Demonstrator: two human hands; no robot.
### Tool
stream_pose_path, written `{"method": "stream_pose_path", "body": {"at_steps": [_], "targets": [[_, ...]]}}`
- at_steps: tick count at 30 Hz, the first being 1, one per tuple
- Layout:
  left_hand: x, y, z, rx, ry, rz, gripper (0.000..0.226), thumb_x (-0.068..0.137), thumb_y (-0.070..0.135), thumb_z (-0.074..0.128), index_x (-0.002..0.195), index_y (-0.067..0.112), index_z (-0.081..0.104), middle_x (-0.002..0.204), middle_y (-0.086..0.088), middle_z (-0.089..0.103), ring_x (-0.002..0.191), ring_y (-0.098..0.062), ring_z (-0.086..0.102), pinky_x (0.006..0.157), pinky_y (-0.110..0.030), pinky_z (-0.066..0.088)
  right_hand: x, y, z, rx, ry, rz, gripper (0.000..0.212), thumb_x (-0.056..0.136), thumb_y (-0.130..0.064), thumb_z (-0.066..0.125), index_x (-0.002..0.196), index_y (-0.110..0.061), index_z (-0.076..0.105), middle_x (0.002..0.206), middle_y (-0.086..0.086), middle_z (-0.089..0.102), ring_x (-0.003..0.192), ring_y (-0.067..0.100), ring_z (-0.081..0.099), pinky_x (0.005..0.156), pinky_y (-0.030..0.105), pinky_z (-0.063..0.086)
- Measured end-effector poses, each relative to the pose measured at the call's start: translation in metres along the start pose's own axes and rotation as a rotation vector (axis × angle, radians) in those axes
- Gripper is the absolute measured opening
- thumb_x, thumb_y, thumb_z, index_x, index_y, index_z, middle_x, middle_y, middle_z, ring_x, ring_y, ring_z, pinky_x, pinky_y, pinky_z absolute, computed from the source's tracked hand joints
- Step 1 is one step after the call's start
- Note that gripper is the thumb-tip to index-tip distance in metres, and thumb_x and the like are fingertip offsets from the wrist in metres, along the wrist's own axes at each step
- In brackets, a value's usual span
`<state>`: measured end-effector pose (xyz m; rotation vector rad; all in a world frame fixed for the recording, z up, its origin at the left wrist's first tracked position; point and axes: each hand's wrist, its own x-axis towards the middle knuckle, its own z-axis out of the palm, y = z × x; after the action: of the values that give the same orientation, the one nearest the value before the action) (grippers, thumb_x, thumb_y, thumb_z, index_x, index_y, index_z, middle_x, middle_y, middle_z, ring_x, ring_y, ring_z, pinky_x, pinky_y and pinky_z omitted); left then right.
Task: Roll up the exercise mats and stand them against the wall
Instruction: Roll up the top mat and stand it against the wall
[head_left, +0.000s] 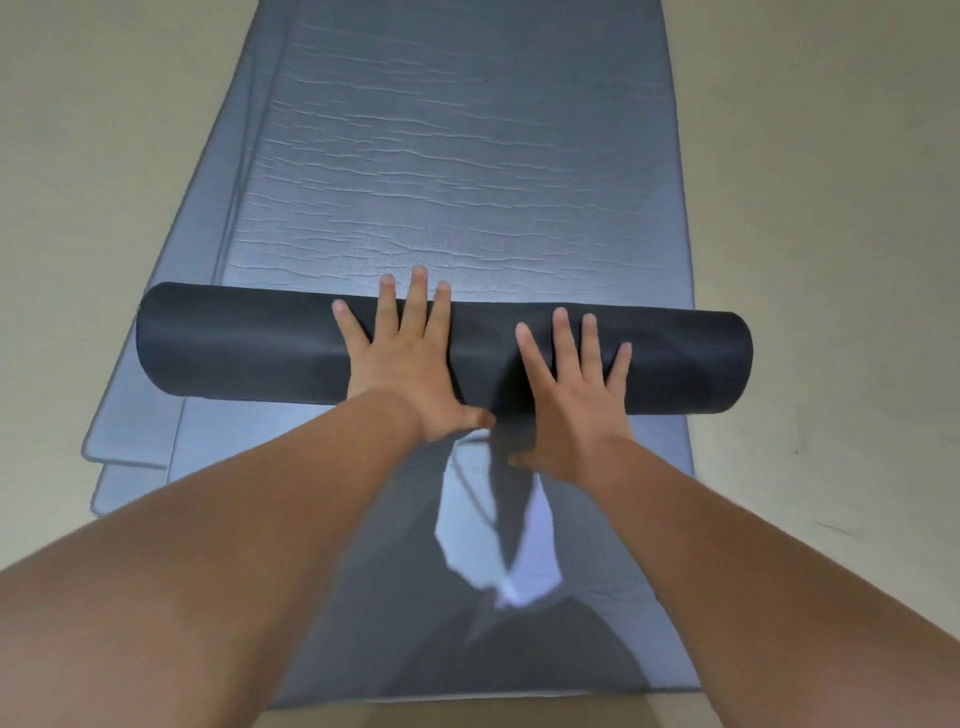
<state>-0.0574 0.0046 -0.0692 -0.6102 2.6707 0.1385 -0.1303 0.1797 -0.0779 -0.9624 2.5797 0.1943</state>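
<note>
A grey-blue exercise mat (457, 171) lies flat on the floor and stretches away from me. Its near end is wound into a dark roll (234, 343) that lies across the mat. My left hand (410, 364) presses flat on the middle of the roll, fingers spread and pointing forward. Just to its right, my right hand (571, 395) rests palm-down on the roll too, fingers apart. Neither hand grips anything. More mats (135, 436) lie stacked underneath, their edges showing at the left.
Beige floor (104, 156) lies on both sides of the mats. The near edge of the bottom mat (519, 693) ends just before my body. No wall is in view.
</note>
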Motion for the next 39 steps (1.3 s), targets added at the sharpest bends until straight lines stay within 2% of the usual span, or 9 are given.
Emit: {"method": "stream_pose_path", "body": {"at_steps": [4,9,12,17,25,28,31,36,39], "targets": [[-0.006,0.000,0.013,0.082,0.040,0.043,0.137,0.071,0.086,0.059,0.155,0.023,-0.029,0.162,-0.007,-0.035,0.150,-0.042,-0.025,0.113,-0.077,-0.001,0.037,0.011,-0.014,-0.044,-0.066,-0.021,0.154,0.062,-0.063,0.088,0.157,-0.032,-0.028,0.168,0.012,-0.027,0.153,0.044,-0.025,0.117,0.074,-0.009],[0.018,-0.004,0.003,0.081,-0.081,0.038,0.131,0.078,0.067,0.067,0.154,0.026,-0.030,0.164,-0.005,-0.032,0.151,-0.040,-0.026,0.114,-0.077,-0.001,0.057,0.014,-0.013,-0.047,-0.036,-0.023,0.123,0.087,-0.032,0.077,0.158,-0.037,-0.023,0.171,0.012,-0.015,0.156,0.043,-0.016,0.118,0.074,-0.006],[0.016,-0.004,0.002,0.100,-0.086,0.042,0.122,0.084,0.057,0.066,0.156,0.027,-0.028,0.166,-0.005,-0.029,0.152,-0.040,-0.024,0.114,-0.076,0.001,0.057,0.015,-0.015,-0.058,-0.067,-0.038,0.115,0.091,-0.031,0.074,0.160,-0.037,-0.018,0.172,0.012,-0.007,0.157,0.042,-0.010,0.119,0.074,-0.004],[0.011,-0.009,-0.004,0.113,-0.115,0.059,0.145,0.064,0.080,0.072,0.157,0.026,-0.026,0.166,-0.005,-0.026,0.152,-0.039,-0.021,0.114,-0.074,0.000,0.053,0.014,-0.023,-0.079,-0.087,-0.049,0.109,0.093,-0.022,0.071,0.162,-0.036,-0.012,0.172,0.013,0.003,0.158,0.040,0.001,0.119,0.073,0.001],[-0.046,-0.013,-0.007,0.107,-0.283,0.102,0.152,0.050,0.092,0.065,0.158,0.028,-0.020,0.169,-0.002,-0.015,0.155,-0.035,-0.013,0.118,-0.071,0.003,-0.006,-0.002,-0.020,-0.090,-0.261,-0.077,0.101,0.096,-0.041,0.067,0.163,-0.035,-0.010,0.169,0.010,0.015,0.156,0.038,0.013,0.119,0.072,0.010],[-0.076,-0.011,-0.009,0.104,-0.361,0.094,0.149,0.049,0.095,0.060,0.160,0.029,-0.014,0.170,0.001,-0.005,0.156,-0.034,-0.007,0.117,-0.071,0.002,-0.036,-0.010,-0.015,-0.090,-0.347,-0.122,0.096,0.092,-0.043,0.067,0.163,-0.036,0.002,0.152,0.004,0.041,0.141,0.035,0.039,0.114,0.069,0.025],[-0.123,-0.003,0.002,0.066,-0.167,0.035,0.137,0.062,0.091,0.055,0.160,0.017,-0.005,0.168,-0.007,0.011,0.155,-0.036,-0.001,0.116,-0.071,0.003,-0.055,-0.011,-0.018,0.019,-0.473,-0.165,0.077,0.079,-0.040,0.078,0.143,-0.037,0.036,0.106,-0.005,0.057,0.100,0.027,0.060,0.099,0.059,0.041],[-0.184,0.016,0.040,0.001,-0.128,-0.004,0.133,0.074,0.087,0.045,0.150,0.016,-0.037,0.160,-0.013,-0.039,0.148,-0.038,-0.034,0.115,-0.070,-0.012,-0.062,-0.004,-0.025,0.097,-0.538,-0.184,0.093,0.078,-0.045,0.085,0.152,-0.036,0.029,0.130,0.001,0.057,0.118,0.033,0.059,0.105,0.062,0.035],[-0.186,0.011,0.050,-0.044,-0.094,0.006,0.132,0.072,0.090,0.039,0.145,0.019,-0.044,0.153,-0.010,-0.051,0.143,-0.032,-0.044,0.118,-0.063,-0.015,-0.062,-0.004,-0.028,0.104,-0.517,-0.187,0.097,0.078,-0.048,0.083,0.155,-0.039,0.025,0.142,0.001,0.053,0.124,0.033,0.055,0.106,0.060,0.034]]}}
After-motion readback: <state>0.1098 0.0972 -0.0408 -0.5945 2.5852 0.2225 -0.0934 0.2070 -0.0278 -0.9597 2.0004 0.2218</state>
